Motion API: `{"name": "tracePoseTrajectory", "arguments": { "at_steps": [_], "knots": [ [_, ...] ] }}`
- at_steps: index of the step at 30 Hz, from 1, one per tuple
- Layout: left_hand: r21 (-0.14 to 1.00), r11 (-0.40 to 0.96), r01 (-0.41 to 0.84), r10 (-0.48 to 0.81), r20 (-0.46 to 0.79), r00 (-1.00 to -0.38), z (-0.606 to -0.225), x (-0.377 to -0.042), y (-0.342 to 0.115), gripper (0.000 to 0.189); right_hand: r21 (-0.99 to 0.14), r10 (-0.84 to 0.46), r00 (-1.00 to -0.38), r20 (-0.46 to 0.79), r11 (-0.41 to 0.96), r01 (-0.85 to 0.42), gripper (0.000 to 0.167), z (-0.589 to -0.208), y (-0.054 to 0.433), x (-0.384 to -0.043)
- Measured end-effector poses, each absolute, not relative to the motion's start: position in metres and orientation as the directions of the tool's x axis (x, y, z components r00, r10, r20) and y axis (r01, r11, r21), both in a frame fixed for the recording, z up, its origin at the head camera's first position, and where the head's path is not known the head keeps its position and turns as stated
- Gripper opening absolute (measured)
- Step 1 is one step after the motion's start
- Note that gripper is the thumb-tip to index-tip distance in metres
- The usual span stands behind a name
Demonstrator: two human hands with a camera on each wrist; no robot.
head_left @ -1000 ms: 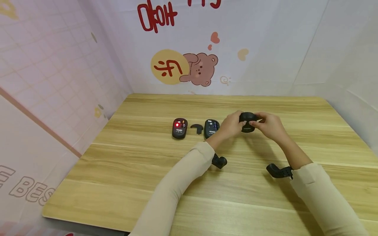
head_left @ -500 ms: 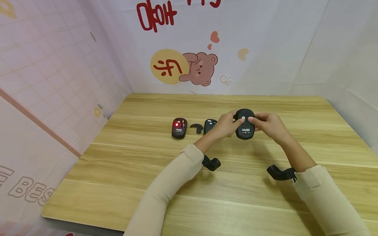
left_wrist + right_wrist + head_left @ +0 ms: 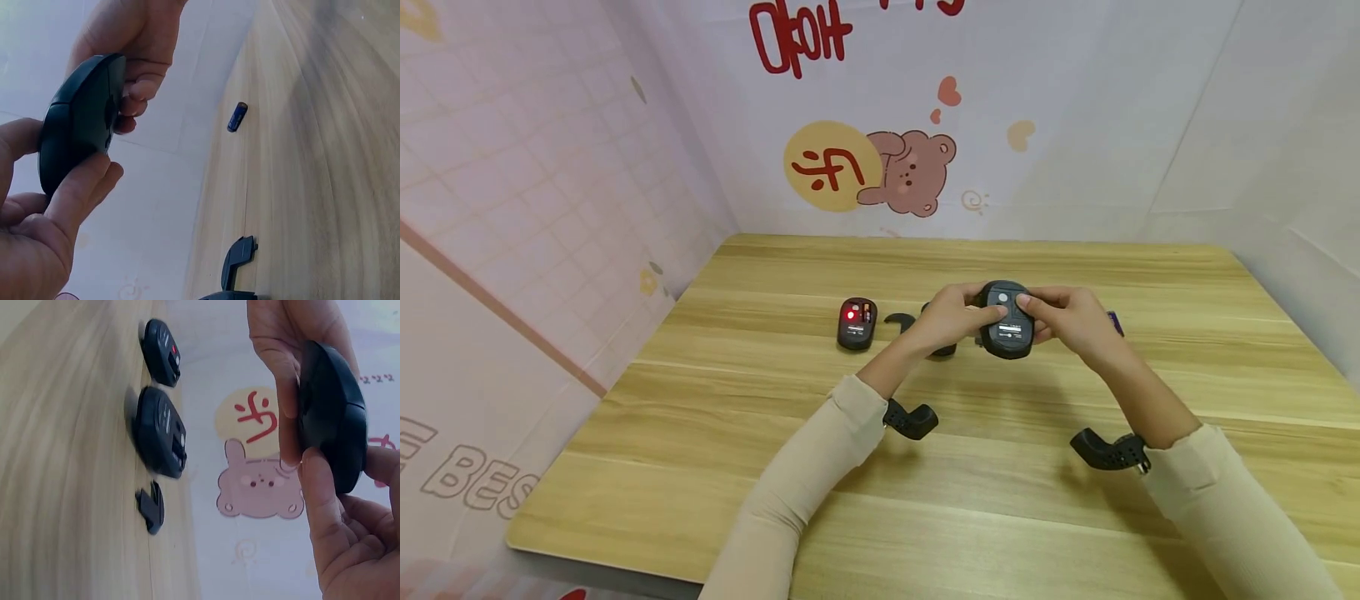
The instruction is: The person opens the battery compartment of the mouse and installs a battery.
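Observation:
A black computer mouse (image 3: 1009,332) is held up over the table between both hands, its underside with a white round spot and a label facing the head camera. My left hand (image 3: 951,318) grips its left side, the thumb on the underside. From the other side my right hand (image 3: 1071,323) pinches it, thumb also on the underside. In the left wrist view the held mouse (image 3: 78,122) appears edge-on. Behind the right hand lies a blue battery (image 3: 1116,322). A small black battery cover (image 3: 151,507) lies beside a second mouse (image 3: 159,434).
At left on the wooden table (image 3: 700,433), a mouse with a red light (image 3: 856,325) lies bottom up, its battery slot uncovered. Another black cover (image 3: 899,320) sits to its right. The left hand partly hides the second mouse. A printed cloth wall (image 3: 1075,192) stands behind.
Both hands have tipped the mouse so its underside faces the head camera and carried it slightly left. The battery, previously hidden behind the right hand, now shows.

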State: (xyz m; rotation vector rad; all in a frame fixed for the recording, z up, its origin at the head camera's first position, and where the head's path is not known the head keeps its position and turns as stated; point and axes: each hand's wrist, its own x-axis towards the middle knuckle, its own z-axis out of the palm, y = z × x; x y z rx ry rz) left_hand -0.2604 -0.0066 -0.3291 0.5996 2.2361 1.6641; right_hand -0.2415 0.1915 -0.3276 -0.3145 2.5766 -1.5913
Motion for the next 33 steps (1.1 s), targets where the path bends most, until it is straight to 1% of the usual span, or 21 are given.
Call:
{"name": "tracePoseTrajectory", "arguments": {
  "at_steps": [7,14,25,33],
  "knots": [
    [0.963,0.235,0.135,0.438,0.019,-0.899,-0.324,-0.251,-0.009,0.044,-0.885,-0.231,-0.973,0.005,0.453,-0.112,0.061,-0.321,0.184,-0.233],
    [0.957,0.244,0.153,0.414,0.04,-0.91,-0.322,-0.249,-0.008,0.046,-0.926,-0.301,-0.953,0.019,0.355,-0.13,0.058,-0.32,0.184,-0.231],
    [0.951,0.266,0.157,0.41,0.036,-0.911,-0.322,-0.248,-0.006,0.049,-0.924,-0.245,-0.969,0.026,0.364,-0.117,0.055,-0.322,0.183,-0.232],
    [0.949,0.268,0.166,0.419,0.04,-0.907,-0.326,-0.248,-0.006,0.05,-0.94,-0.227,-0.974,0.015,0.328,-0.091,0.052,-0.324,0.184,-0.234]
  ]
}}
